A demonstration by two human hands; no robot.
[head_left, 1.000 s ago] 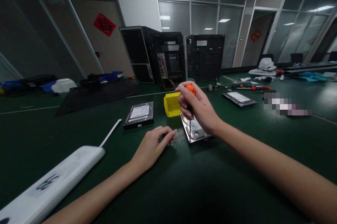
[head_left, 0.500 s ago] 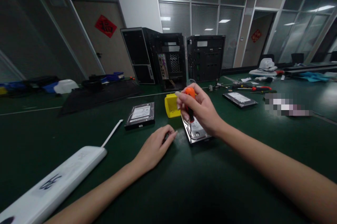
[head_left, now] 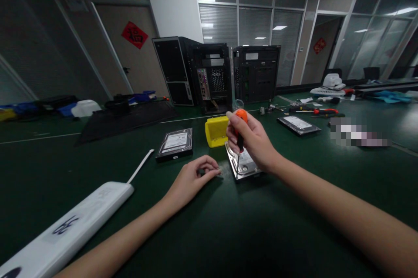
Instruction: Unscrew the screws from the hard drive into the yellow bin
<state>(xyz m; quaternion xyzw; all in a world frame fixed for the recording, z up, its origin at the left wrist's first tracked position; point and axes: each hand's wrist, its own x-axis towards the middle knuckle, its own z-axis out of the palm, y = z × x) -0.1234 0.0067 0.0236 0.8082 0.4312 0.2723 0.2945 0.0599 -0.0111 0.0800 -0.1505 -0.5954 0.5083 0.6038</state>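
Note:
My right hand [head_left: 253,141] is wrapped round the handle of an orange and black screwdriver [head_left: 241,132]. The shaft points down, its tip at the near left corner of a silver hard drive [head_left: 246,168] lying flat on the table. The hand covers much of this drive. Just left of it, my left hand [head_left: 196,178] rests on the tabletop with curled fingers, thumb and fingertips close together; what they pinch, if anything, is too small to make out. Behind both hands stands a yellow plastic box [head_left: 216,132], partly hidden by the right hand.
A second hard drive [head_left: 175,144] lies to the left, a third [head_left: 298,125] to the right. A white power strip [head_left: 68,230] fills the near left. Black computer cases [head_left: 257,71] stand at the back. Pliers [head_left: 321,111] and loose tools lie at the far right of the green table [head_left: 209,243].
The view has shifted slightly. My left fingers have lifted and rearranged a little near the drive's edge. The screwdriver stays upright at the same corner, its handle tilted slightly more to the right.

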